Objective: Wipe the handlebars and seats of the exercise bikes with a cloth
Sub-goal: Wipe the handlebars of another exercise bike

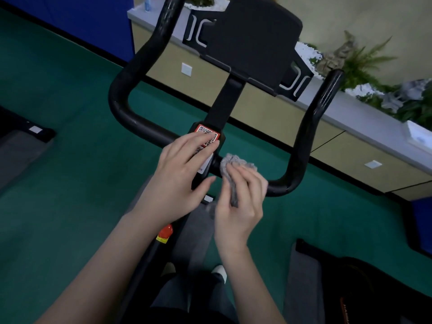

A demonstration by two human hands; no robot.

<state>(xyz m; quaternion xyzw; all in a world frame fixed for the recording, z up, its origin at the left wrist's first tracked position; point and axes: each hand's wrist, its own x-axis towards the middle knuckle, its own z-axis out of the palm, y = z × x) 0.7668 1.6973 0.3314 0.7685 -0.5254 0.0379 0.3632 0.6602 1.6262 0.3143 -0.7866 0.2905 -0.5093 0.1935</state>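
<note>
A black exercise bike handlebar (301,146) curves up on both sides of a central stem with a red and white sticker (205,133). My left hand (180,174) rests flat on the stem block, fingers straight over the sticker. My right hand (240,202) grips a bunched grey cloth (231,169) and presses it on the crossbar just right of the stem. A dark console panel (254,40) stands above the bars. No seat is in view.
Green floor (70,113) lies all around. A low beige cabinet (257,106) with plants (364,64) runs along the back. A red knob (165,231) sits on the frame below my left hand. Dark equipment lies at the left edge (21,132) and bottom right (350,288).
</note>
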